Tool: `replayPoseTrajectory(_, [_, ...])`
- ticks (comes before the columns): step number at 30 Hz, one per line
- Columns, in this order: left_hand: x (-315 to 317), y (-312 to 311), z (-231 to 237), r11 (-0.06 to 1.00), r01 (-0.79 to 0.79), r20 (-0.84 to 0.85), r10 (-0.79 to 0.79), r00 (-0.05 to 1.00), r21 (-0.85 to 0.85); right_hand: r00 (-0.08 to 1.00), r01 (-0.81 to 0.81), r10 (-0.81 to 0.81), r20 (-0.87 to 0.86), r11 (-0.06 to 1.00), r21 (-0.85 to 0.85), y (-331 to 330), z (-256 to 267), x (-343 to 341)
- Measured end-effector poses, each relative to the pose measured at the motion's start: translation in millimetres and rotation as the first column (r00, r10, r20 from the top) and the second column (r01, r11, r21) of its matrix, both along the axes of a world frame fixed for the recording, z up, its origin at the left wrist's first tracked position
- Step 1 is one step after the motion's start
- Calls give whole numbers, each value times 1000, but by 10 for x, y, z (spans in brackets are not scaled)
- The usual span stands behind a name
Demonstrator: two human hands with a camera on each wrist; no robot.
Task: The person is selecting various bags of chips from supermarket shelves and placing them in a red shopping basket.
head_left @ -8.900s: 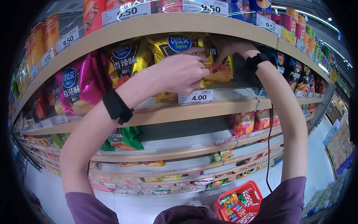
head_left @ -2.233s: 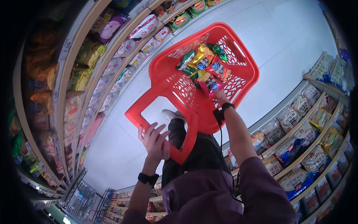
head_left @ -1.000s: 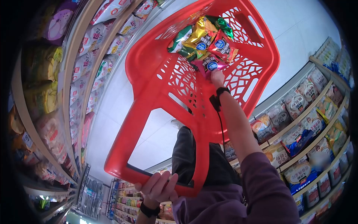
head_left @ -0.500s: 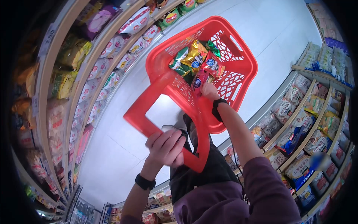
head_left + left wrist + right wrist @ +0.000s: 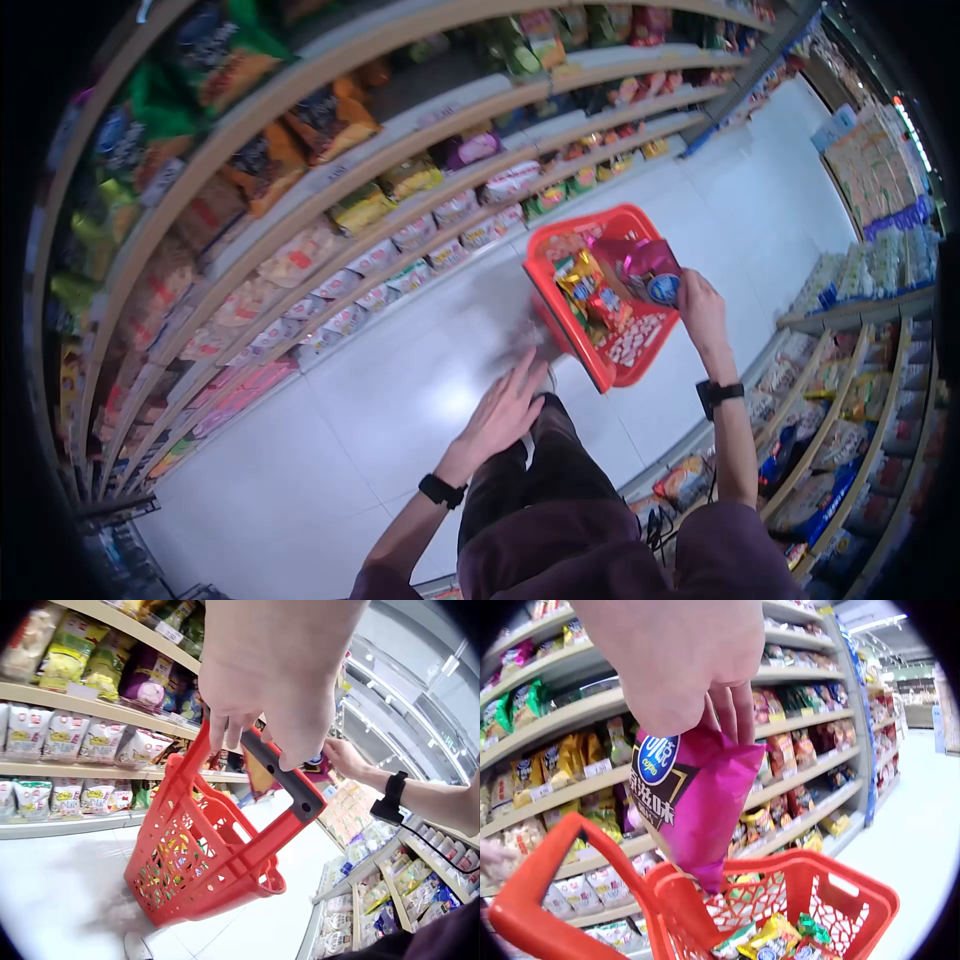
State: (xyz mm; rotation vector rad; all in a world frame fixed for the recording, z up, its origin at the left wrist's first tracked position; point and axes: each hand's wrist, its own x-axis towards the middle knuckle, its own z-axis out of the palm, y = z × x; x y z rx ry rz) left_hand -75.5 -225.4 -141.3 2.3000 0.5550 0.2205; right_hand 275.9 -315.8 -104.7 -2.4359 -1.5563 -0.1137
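Observation:
My right hand (image 5: 703, 310) holds a magenta chip bag (image 5: 648, 270) by its edge, above the red basket (image 5: 840, 881). In the right wrist view the bag (image 5: 709, 795) hangs tilted from the curled fingers of the hand (image 5: 682, 660), over the basket's near side. Yellow, green and red packets (image 5: 772, 937) lie inside the basket. My left hand (image 5: 500, 410) has its fingers extended, beside the basket in the head view. The left wrist view shows that hand (image 5: 270, 682) in front of the handle's dark grip (image 5: 281, 776); contact there cannot be told.
Snack shelves (image 5: 390, 215) run along the left and far side. More shelves with bagged goods (image 5: 830, 440) stand at the right, and a carton stack (image 5: 870, 175) at the far right. Pale tiled floor (image 5: 340, 430) lies between the shelves.
My right hand has lifted the magenta bag from inside the basket to above it. My left hand's fingers have straightened from their curl at the handle. The head view has swung towards the shelves.

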Motion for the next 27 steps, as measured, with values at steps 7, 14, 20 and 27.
replayPoseTrajectory(7, [-1889,-942,-398,801,-563,-170,538,826,-202,947,-272,174,269,881,387,178,1219,-723])
replayPoseTrajectory(14, [-2616,-1025,109,567,-805,-39,813,581,-176,785,-606,576,229,636,478,955,1357,-2006])
replayPoseTrajectory(20, [-2413,-747,919,475,-873,263,834,486,107,325,-889,899,294,185,418,1008,1288,-3424])
replayPoseTrajectory(27, [-2358,-967,1186,570,-815,257,807,532,-103,187,-888,965,183,86,451,520,1292,-3983])
